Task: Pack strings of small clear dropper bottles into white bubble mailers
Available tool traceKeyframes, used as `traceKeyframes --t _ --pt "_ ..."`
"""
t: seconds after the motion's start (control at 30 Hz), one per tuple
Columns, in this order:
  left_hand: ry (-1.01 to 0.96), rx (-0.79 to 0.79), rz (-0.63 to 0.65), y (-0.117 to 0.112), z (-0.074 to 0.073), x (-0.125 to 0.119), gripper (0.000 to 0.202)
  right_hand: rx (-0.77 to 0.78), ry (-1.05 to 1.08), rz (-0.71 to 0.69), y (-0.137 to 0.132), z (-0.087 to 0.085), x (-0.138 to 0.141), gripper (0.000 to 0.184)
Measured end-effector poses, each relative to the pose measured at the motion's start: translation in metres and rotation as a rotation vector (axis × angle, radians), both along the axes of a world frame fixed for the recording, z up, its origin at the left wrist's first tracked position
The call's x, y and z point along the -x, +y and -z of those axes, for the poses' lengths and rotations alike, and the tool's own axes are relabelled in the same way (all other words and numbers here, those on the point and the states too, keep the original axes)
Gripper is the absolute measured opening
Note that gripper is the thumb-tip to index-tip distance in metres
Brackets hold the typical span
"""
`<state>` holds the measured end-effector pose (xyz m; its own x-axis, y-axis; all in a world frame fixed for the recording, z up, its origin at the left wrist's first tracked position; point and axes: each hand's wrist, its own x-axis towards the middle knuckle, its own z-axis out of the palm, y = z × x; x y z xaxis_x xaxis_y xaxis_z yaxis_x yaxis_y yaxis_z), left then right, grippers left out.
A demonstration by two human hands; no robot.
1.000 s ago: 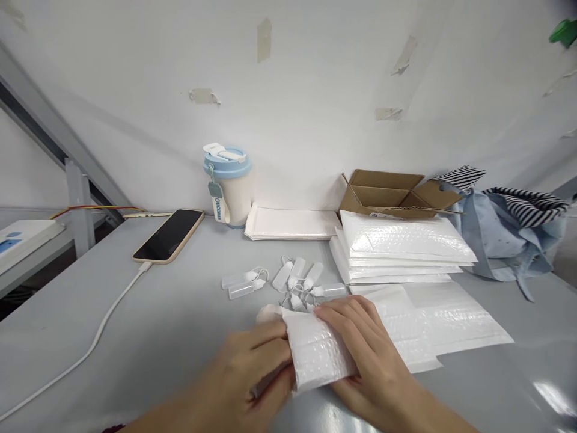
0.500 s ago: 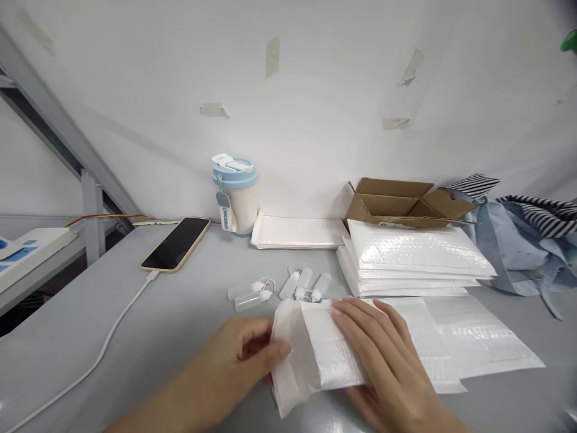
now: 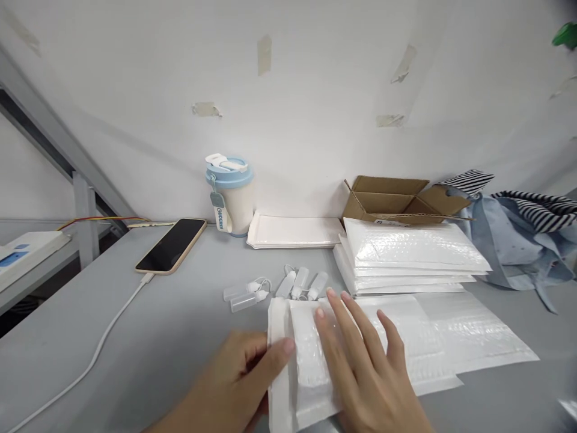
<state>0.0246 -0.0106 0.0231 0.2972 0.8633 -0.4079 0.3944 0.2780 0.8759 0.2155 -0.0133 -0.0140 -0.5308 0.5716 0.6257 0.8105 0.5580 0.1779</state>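
A white bubble mailer (image 3: 308,352) lies near the front of the table, its flap end to the left. My left hand (image 3: 243,373) grips that left edge, thumb on top and fingers underneath. Spread fingers of my right hand (image 3: 367,361) rest flat on the mailer's upper face. Whether anything is inside the mailer is hidden. Just beyond it lie several small translucent dropper bottles (image 3: 249,300) with tethered caps. More white bubble mailers (image 3: 473,331) lie flat to the right, partly under my right hand.
A stack of bubble mailers (image 3: 415,246) stands in front of an open cardboard box (image 3: 392,201). At the back are a lidded cup (image 3: 234,201) and a flat white package (image 3: 297,231). A phone (image 3: 172,245) with a charging cable (image 3: 101,355) is left; blue fabric (image 3: 514,240) lies right.
The mailer's open end has flattened, and its flap lies closer to the body. My right hand has shifted left and spread its fingers; my left hand keeps its hold. The view shifts slightly.
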Motion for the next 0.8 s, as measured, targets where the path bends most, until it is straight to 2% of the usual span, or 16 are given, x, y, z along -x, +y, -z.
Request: traceKeyframes --t 0.1,0.2,0.27,0.3,0.37,0.43,0.5,0.67,0.8 --pt "-0.041 -0.186 0.054 -0.004 -0.002 -0.002 0.050 0.084 0.009 -0.019 -0.001 0.003 0.003 0.047" --pt "-0.044 -0.276 0.014 -0.006 0.000 0.002 0.048 0.113 -0.012 -0.070 -0.001 0.002 -0.001 0.048" --pt "-0.013 -0.419 -0.013 -0.006 0.002 0.008 0.044 0.106 -0.050 -0.117 0.000 0.000 -0.006 0.048" --pt "0.018 -0.547 -0.006 -0.006 0.004 0.011 0.037 0.100 -0.074 -0.146 0.000 -0.002 -0.009 0.047" --pt "0.116 -0.904 0.051 -0.006 0.008 0.015 0.018 0.098 -0.111 -0.201 0.001 -0.007 -0.014 0.044" --pt "0.219 -1.264 0.136 -0.005 0.012 0.017 0.030 0.106 -0.118 -0.231 0.003 -0.012 -0.019 0.042" --pt "0.320 -1.484 0.207 -0.005 0.015 0.016 0.035 0.105 -0.101 -0.247 0.004 -0.016 -0.020 0.042" --pt "0.619 -1.490 0.295 -0.008 0.016 0.013 0.030 -0.034 0.103 -0.246 0.002 -0.009 -0.011 0.034" --pt "0.552 -1.631 0.300 -0.011 0.025 0.021 0.039 -0.131 0.173 -0.249 -0.003 -0.006 -0.003 0.023"
